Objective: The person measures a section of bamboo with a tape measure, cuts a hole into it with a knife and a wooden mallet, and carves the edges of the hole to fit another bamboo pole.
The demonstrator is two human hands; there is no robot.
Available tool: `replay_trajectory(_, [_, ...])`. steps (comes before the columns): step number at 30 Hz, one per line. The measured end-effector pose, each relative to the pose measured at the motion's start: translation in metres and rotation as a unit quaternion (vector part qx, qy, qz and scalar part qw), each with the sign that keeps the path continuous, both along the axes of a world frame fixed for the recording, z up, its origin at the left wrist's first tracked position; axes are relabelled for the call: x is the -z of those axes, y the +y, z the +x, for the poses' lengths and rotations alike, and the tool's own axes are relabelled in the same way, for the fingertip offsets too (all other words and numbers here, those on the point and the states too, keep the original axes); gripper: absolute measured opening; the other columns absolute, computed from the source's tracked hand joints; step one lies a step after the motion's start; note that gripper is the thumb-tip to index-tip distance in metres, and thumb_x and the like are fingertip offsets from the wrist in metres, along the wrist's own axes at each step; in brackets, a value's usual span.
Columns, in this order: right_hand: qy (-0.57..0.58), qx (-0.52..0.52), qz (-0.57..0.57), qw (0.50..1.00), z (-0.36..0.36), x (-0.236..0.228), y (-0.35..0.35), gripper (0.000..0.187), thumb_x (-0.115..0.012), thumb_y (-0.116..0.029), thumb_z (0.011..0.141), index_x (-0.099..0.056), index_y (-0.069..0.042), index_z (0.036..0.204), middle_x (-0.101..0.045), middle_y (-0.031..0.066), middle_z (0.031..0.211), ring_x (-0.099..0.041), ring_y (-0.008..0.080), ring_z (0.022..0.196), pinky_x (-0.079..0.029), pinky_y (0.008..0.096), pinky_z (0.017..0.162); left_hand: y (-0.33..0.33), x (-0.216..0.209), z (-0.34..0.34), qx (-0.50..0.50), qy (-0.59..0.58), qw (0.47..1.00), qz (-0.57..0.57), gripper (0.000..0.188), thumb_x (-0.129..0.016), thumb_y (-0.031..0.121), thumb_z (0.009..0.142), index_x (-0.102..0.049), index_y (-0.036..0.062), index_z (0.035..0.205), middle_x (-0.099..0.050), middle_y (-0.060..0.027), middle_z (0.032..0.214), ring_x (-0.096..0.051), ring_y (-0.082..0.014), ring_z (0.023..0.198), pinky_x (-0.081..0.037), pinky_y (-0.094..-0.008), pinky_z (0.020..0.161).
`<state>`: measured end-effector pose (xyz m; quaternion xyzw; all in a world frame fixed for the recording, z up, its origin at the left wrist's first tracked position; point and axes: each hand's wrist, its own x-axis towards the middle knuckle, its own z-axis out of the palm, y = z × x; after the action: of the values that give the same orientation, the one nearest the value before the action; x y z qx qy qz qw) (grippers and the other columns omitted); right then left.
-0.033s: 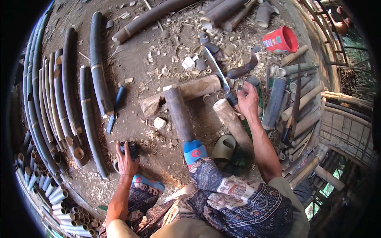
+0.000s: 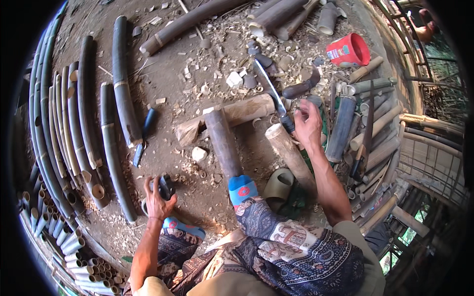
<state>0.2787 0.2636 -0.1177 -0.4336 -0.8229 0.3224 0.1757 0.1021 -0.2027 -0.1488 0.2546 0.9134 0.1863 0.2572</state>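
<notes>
My right hand (image 2: 308, 123) hovers just right of a long-bladed knife (image 2: 274, 92), its fingers loosely curled and apart. The knife's dark handle (image 2: 287, 123) lies beside the fingertips, and its blade crosses near the end of a wooden log (image 2: 247, 109). At the lower left, my left hand (image 2: 160, 203) has bent, spread fingers around a small dark object (image 2: 167, 186) whose kind I cannot make out. A thick dark bamboo piece (image 2: 222, 143) leans over the log, its near end against my blue sock (image 2: 242, 190).
Long bamboo poles (image 2: 114, 153) lie at the left, with a blue-handled tool (image 2: 144, 132) beside them. A red bucket (image 2: 349, 50) lies tipped at the upper right. A curved dark sheath-like piece (image 2: 302, 85), a light log (image 2: 290, 150) and a saw (image 2: 364, 143) are on the right.
My left fingers have spread and shifted off the dark object, which shows more fully. My right hand has moved slightly left and its fingers have shifted a little; the knife stays put.
</notes>
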Motion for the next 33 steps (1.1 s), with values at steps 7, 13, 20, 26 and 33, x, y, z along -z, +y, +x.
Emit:
replay_trajectory(7, [0.114,-0.226,-0.532,0.808,-0.033,-0.041,-0.124,0.046,-0.066,-0.033,0.091,-0.057,-0.001,0.124,-0.066,0.0116,0.103,-0.066,0.0176,0.09,-0.055,0.0281,0.079,0.129,-0.073,0.018,0.009,-0.514,0.815,0.268,0.086,-0.065,0.033,0.078,-0.024,0.0053,0.148,-0.048,-0.0142,0.122,-0.052,-0.0245,0.104,-0.046,-0.0374,0.088])
replay_trajectory(13, [-0.005,-0.23,-0.392,0.891,-0.04,-0.048,-0.127,0.032,-0.072,-0.026,0.086,-0.065,0.003,0.098,-0.067,0.0105,0.084,-0.064,0.0174,0.078,-0.05,0.0317,0.069,0.163,-0.081,0.041,-0.04,-0.415,0.894,0.165,0.075,-0.058,0.053,0.089,-0.039,-0.0009,0.138,-0.06,-0.0211,0.116,-0.059,-0.031,0.105,-0.047,-0.0381,0.089])
replay_trajectory(20, [0.136,-0.118,-0.386,0.905,-0.094,-0.015,-0.044,0.028,-0.067,-0.032,0.09,-0.065,-0.004,0.091,-0.056,-0.0025,0.071,-0.049,0.0059,0.063,-0.04,0.0219,0.056,0.161,-0.065,0.032,0.03,-0.469,0.869,0.152,0.07,-0.048,0.051,0.097,-0.029,0.0072,0.148,-0.058,-0.015,0.12,-0.057,-0.0214,0.108,-0.05,-0.0336,0.09])
replay_trajectory(26, [0.032,-0.196,-0.351,0.915,-0.128,-0.024,-0.004,0.042,-0.064,-0.039,0.091,-0.061,-0.002,0.108,-0.065,0.0076,0.093,-0.063,0.0153,0.083,-0.051,0.0292,0.078,0.172,-0.072,0.021,-0.12,-0.63,0.762,0.091,0.071,-0.043,0.054,0.097,-0.023,0.0114,0.15,-0.062,-0.0132,0.103,-0.068,-0.0211,0.078,-0.061,-0.0366,0.052])
replay_trajectory(33, [-0.31,0.144,0.013,0.94,-0.076,0.038,0.109,0.071,-0.066,-0.05,0.084,-0.047,0.002,0.128,-0.039,0.026,0.135,-0.045,0.037,0.124,-0.041,0.0496,0.101,0.148,-0.064,0.029,-0.221,-0.609,0.758,0.078,0.07,-0.042,0.058,0.096,-0.031,0.012,0.147,-0.063,-0.0098,0.097,-0.067,-0.0195,0.071,-0.059,-0.0338,0.05])
